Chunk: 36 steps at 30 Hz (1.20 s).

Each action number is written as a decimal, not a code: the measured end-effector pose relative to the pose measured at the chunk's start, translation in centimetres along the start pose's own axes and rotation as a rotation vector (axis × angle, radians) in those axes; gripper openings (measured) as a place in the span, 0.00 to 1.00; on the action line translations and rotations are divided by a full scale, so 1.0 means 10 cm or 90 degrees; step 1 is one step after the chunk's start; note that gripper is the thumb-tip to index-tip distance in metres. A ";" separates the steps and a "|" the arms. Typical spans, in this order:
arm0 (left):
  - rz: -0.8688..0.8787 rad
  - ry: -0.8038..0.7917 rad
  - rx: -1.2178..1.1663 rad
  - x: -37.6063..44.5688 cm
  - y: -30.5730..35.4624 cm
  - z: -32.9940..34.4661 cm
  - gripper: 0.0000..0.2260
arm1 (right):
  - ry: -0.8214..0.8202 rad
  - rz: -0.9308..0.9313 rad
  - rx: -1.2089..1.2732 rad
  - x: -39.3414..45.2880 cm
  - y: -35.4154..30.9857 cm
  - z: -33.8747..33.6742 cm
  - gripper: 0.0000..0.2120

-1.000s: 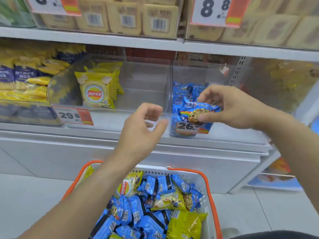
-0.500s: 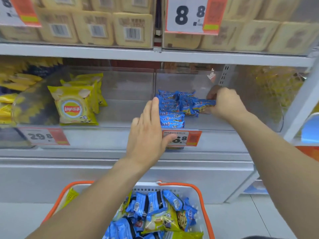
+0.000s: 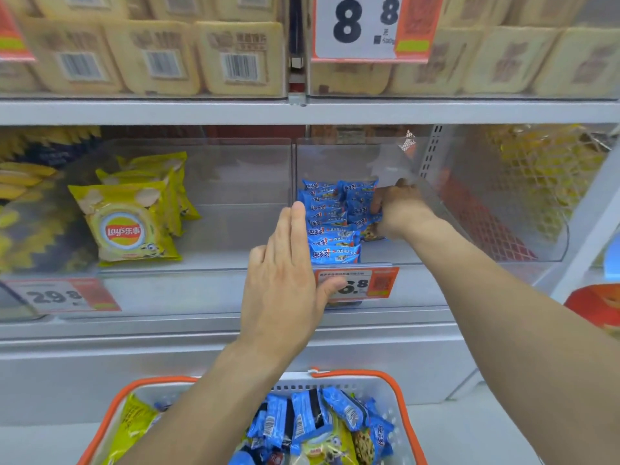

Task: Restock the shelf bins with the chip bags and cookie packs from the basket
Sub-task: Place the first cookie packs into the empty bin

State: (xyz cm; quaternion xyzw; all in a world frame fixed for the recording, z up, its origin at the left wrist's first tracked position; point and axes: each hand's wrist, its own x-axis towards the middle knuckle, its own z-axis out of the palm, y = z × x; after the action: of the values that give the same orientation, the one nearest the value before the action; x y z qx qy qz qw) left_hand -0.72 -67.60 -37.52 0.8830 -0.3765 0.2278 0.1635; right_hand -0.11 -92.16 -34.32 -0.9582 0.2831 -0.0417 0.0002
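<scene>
Blue cookie packs (image 3: 330, 226) stand in two rows inside the right clear bin (image 3: 469, 236). My right hand (image 3: 397, 209) reaches into that bin and grips a blue cookie pack (image 3: 360, 209) against the second row. With straight fingers, my left hand (image 3: 288, 276) lies flat against the bin's front left corner, its thumb over the price tag (image 3: 372, 283). In the left clear bin (image 3: 235, 182) stand yellow Lay's chip bags (image 3: 129, 223). Below, the white basket with an orange rim (image 3: 365, 377) holds several blue cookie packs (image 3: 312, 421) and yellow chip bags (image 3: 132, 421).
A grey shelf edge (image 3: 134, 112) runs above the bins, with beige packs (image 3: 235, 58) and an 8.8 price sign (image 3: 365, 25) over it. More yellow bags (image 3: 23, 182) fill the far-left bin. A mesh of yellow goods (image 3: 543, 172) lies to the right.
My right hand has carried the cookie pack from the bin's front into the bin and set it against the rows. My left hand has opened flat onto the bin front.
</scene>
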 end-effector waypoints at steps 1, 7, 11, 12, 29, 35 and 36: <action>0.000 0.001 0.000 0.00 0.00 0.00 0.47 | 0.009 0.011 -0.005 0.00 0.00 0.01 0.15; 0.005 0.006 0.000 -0.02 0.00 -0.02 0.46 | -0.070 0.016 0.125 -0.10 0.04 -0.03 0.23; 0.005 0.006 -0.003 -0.04 0.00 -0.03 0.46 | -0.061 0.001 0.183 -0.14 0.15 -0.10 0.20; 0.002 0.007 -0.006 -0.04 0.00 -0.03 0.46 | -0.059 -0.004 0.199 -0.17 0.17 -0.14 0.19; 0.056 0.021 -0.249 -1.02 -0.14 -0.12 0.15 | 0.135 -0.247 0.377 -1.54 -0.37 -0.46 0.05; -0.092 -0.416 -0.164 -2.01 -0.39 0.28 0.18 | -0.171 -0.407 0.191 -1.99 -0.65 0.30 0.07; -0.105 -0.454 -0.169 -2.13 -0.39 0.33 0.19 | -0.227 -0.399 0.136 -2.03 -0.66 0.44 0.08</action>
State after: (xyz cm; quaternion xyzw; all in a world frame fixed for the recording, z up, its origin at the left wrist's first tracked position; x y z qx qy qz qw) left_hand -9.99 -53.93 -51.96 0.9052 -0.3638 -0.1582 0.1527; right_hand -13.14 -75.75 -40.14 -0.9851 -0.0346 0.0986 0.1364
